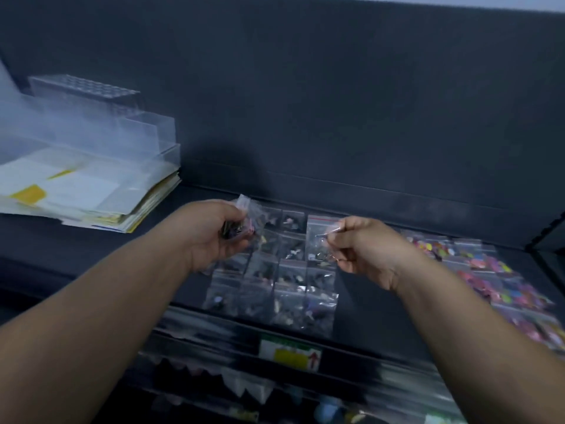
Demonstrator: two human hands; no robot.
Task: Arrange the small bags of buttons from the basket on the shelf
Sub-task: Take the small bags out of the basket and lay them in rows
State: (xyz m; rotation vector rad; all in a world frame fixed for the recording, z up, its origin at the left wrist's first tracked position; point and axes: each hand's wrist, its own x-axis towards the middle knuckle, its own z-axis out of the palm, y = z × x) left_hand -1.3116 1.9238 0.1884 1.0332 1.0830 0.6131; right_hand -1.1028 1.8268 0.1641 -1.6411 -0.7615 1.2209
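1. Left hand (211,234): curled around a bunch of bags (244,220), held just above the shelf (382,304).
2. Right hand (363,244): fingers pressed together, pinching one clear bag (319,240) by its edge.
3. Grid of bags (275,283) flat on shelf between the hands (contents dark, blurred).
4. Colourful bags (501,270) at right.
5. Papers (76,191) far left.
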